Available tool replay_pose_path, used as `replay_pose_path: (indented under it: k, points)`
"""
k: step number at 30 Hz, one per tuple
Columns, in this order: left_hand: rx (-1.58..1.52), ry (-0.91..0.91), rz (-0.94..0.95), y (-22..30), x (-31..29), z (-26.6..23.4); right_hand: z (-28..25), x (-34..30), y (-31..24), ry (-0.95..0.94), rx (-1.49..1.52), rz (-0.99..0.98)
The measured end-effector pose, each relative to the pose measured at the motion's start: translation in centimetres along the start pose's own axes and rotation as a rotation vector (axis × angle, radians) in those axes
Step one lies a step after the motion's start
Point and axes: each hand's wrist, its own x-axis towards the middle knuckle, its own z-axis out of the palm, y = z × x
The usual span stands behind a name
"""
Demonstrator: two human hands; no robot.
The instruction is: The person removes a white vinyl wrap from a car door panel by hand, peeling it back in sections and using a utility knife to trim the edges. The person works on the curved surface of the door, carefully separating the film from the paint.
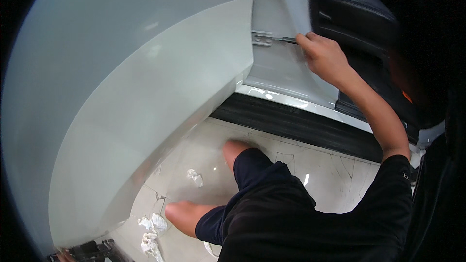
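Note:
My right hand [325, 56] is closed, thumb and fingers pinching a slim, dark tool [287, 40] with a narrow metallic end. The tool points left toward a bolted metal hinge [262, 39] on the pale car body, beside the open white door [145, 97]. Whether its tip touches the hinge I cannot tell, and its exact kind is unclear. Far down at the lower left, a few fingers [64, 256] show by the door's edge. No arm leads to them within the picture, so I cannot tell whether they are my left hand's.
Below the door opening runs a black side step [291, 116] under a white sill [296, 102]. A dark seat [359, 2] shows inside the car. Crumpled white tissues [153, 235] lie on the tiled floor [340, 174], with another tissue [195, 178] near my knees.

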Motion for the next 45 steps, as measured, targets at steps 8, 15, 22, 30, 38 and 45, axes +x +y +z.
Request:
replay_pose_path:
  k: [8,15,22,30,38,45]
  points:
    - [0.256,-0.194,-0.176,-13.1,-6.5,-7.1,0.3,-3.6,-5.5,-0.056,0.593,-0.174]
    - [0.234,-0.163,-0.192,2.4,-0.3,-1.9,19.9,-14.9,-31.5,-0.875,1.506,-0.060]
    - [0.332,-0.380,-0.193,4.0,-0.6,-3.2,30.6,-22.0,-53.4,-1.205,0.910,-0.143]
    - [0.111,-0.432,-0.249,4.4,-2.6,-4.1,30.7,-30.5,-57.0,-0.993,0.862,-0.505]
    - [0.118,-0.321,-0.152,6.0,-3.1,-2.7,-9.4,0.8,-52.5,0.403,1.481,-1.133]
    - [-0.247,-0.322,-0.240,4.1,-3.5,-3.5,-21.6,15.8,-64.0,1.608,0.883,-1.209]
